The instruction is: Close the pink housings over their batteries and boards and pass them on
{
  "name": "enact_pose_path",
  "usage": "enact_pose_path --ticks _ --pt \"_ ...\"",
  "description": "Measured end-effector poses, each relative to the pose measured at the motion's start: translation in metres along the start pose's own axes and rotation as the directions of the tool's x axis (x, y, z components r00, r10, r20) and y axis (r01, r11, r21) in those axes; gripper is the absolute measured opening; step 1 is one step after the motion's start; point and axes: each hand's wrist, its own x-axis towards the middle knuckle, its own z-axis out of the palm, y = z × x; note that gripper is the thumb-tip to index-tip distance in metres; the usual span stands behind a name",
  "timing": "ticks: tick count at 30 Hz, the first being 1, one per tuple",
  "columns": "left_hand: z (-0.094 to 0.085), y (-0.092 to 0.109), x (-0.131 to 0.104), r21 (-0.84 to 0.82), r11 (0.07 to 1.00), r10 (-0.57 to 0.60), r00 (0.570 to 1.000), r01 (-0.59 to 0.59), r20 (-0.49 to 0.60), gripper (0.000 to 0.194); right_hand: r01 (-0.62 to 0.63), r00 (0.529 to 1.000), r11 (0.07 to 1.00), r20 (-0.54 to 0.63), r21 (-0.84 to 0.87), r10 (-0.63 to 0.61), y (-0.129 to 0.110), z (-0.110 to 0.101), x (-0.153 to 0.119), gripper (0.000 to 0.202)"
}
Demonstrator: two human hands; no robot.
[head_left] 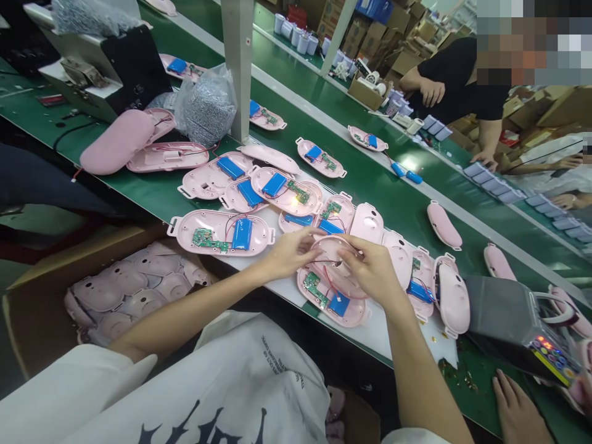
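Observation:
In front of me, my left hand and my right hand both hold a pink cover, fingers closed on its two sides. Just below it lies an open pink shell with a green circuit board and a blue battery; thin wires run up towards the cover. Left of my hands rests another open shell with a blue battery. Several more shells with batteries crowd behind, one with a lit yellow light.
A box of pink covers stands at lower left. A grey machine with buttons is at right, near another person's hand. A metal post and a bag of screws stand behind. People work across the green bench.

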Motion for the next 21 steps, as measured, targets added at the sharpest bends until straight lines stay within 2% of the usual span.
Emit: enact_pose_path --ticks 2,5,8,11,13,17,19,21 --pt "0.001 -0.001 0.004 -0.056 0.998 -0.033 0.999 0.035 0.037 0.023 -0.007 1.000 1.000 0.025 -0.020 0.007 -0.001 0.002 0.003 0.035" --pt "0.003 -0.005 0.006 -0.138 0.988 -0.068 0.998 0.069 0.010 0.019 -0.013 1.000 0.995 -0.002 -0.099 0.012 -0.004 0.009 0.006 0.034" --pt "0.004 -0.005 0.004 -0.118 0.991 -0.063 0.998 0.062 -0.009 0.019 -0.030 0.997 0.981 -0.069 -0.192 0.017 -0.006 0.016 0.005 0.029" --pt "0.003 -0.003 0.002 -0.091 0.994 -0.060 0.998 0.061 0.018 0.022 -0.063 0.996 0.970 -0.083 -0.233 0.045 -0.005 0.020 0.005 0.020" --pt "0.002 -0.002 0.002 -0.020 0.997 -0.069 0.997 0.070 0.044 0.025 -0.076 0.995 0.969 -0.080 -0.234 0.059 -0.004 0.021 0.007 0.017" --pt "0.000 0.003 0.006 0.251 0.967 -0.063 0.997 0.047 0.054 0.032 -0.091 0.995 0.965 -0.067 -0.246 0.076 -0.015 0.019 0.009 0.022" --pt "0.000 0.006 0.013 0.305 0.952 -0.041 0.996 0.014 0.083 0.038 -0.081 0.996 0.971 -0.050 -0.225 0.071 -0.020 0.017 0.008 0.029" --pt "0.000 0.008 0.021 0.326 0.945 -0.056 0.987 0.004 0.150 0.039 -0.034 0.996 0.991 -0.088 -0.129 0.023 -0.012 0.011 0.000 0.034"
